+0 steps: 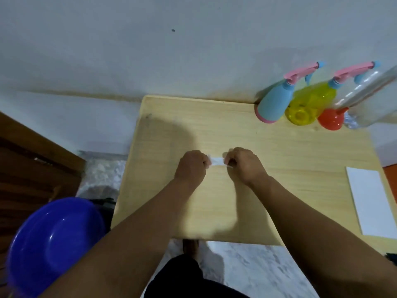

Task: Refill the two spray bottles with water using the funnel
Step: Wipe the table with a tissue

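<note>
Blue basin (53, 244), round, glossy, nothing to be seen inside it, low and to the left of the grip, off the table beside the left forearm; clear plastic bottle (371, 100), tilted, contents not discernible, far up and to the right of the grip at the back corner; blue spray bottle (275, 102) with pink base and pink trigger head, opaque, fill level hidden, up and right of the grip against the wall; yellow spray bottle (309, 104), translucent, pink-and-blue trigger head, just right of the blue one and touching it; orange funnel (330, 120), mouth towards the camera, between the yellow bottle and the clear bottle. Light wood table (290, 151) set against a pale wall (150, 50); marbled floor below; dark wooden furniture (32, 164) at far left; white sheet (373, 201) on the table to the right of the grip. Left hand (192, 166) and right hand (245, 164), both curled, pinching the two ends of a small white strip (218, 162) held between them over the table centre
</note>
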